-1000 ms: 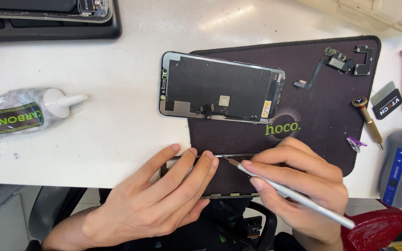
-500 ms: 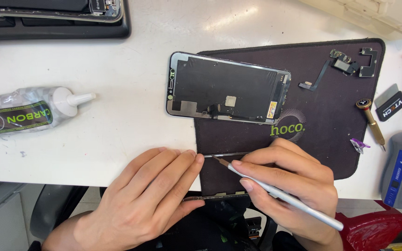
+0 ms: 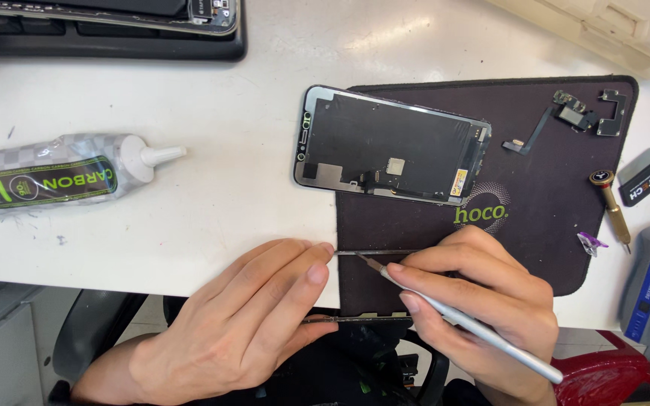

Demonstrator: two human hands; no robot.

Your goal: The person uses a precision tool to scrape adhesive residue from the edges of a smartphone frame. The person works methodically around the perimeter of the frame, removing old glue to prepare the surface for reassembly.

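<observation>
The thin dark phone frame (image 3: 366,286) lies under your hands at the near edge of the dark work mat (image 3: 551,225), overhanging the white surface (image 3: 212,210). Your left hand (image 3: 242,331) steadies it, fingers flat and together along its left side. Your right hand (image 3: 483,301) pinches a slim metal tool (image 3: 460,319), its tip touching the frame's top edge. A detached screen panel (image 3: 389,146) lies just beyond; a glue tube (image 3: 62,177) sits well left.

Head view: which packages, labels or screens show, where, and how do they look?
Glue tube: left on the white table, silver, black-and-green label, white nozzle.
Phone screen assembly: centre, face down, half on the dark mat, black rectangle.
Yellow sticker: on the assembly's lower right.
Green logo: printed on the mat.
</observation>
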